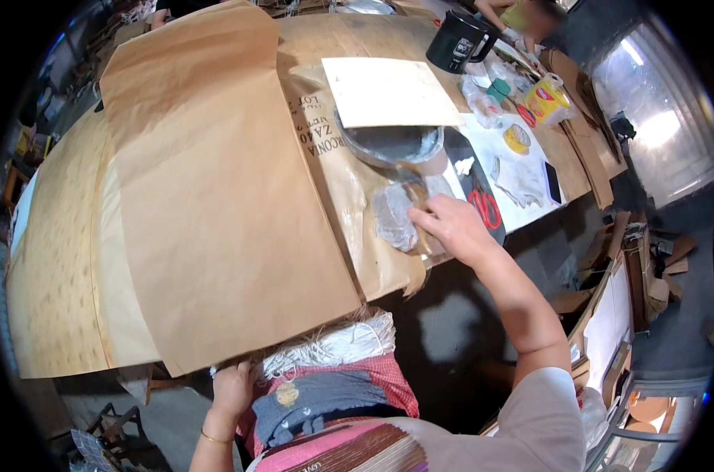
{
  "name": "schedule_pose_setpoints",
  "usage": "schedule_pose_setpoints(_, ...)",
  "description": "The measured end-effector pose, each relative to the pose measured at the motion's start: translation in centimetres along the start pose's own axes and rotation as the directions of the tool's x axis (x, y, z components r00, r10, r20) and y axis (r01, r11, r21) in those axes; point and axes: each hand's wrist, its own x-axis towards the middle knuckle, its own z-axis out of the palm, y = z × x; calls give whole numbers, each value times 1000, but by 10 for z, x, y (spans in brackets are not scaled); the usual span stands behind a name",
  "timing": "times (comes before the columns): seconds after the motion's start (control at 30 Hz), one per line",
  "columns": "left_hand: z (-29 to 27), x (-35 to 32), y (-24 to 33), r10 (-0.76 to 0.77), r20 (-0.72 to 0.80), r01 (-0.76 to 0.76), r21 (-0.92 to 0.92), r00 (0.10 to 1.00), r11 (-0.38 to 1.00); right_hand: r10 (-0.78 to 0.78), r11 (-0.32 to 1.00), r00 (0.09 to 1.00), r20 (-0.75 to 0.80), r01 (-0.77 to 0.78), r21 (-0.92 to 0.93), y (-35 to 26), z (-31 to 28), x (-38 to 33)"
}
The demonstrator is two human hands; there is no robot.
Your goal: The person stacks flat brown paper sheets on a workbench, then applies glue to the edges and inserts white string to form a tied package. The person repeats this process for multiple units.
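My right hand is closed around a brown brush, whose far end hangs at the near rim of a round grey metal basin. Beside the brush lies a crumpled pale plastic-looking bundle. A bundle of white strings rests across my lap. At its left end my left hand has its fingers curled in on the strings, their tips partly hidden. Just above that hand comes the near edge of a large sheet of brown kraft paper, lying flat on the wooden table.
A white board partly covers the basin. Red-handled scissors, a phone, a cloth, a yellow-labelled roll and a black mug stand or lie to the right. Another person works at the far right.
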Motion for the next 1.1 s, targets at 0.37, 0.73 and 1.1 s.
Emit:
schedule_pose_setpoints(0.37, -26, -16, 13, 169, -224, -179, -27, 960, 983, 844, 379, 536, 10, -610, 696, 71, 56, 101)
schedule_pose_setpoints(0.73, -61, -11, 47, 299, -219, -300, 30, 929, 953, 838, 418, 540, 75, -725, 548, 69, 24, 100)
schedule_pose_setpoints(1.1, -55, -62, 7, -38, -50, 4, -559, 998, 829, 777, 484, 554, -298, -225, 845, -69, -40, 81)
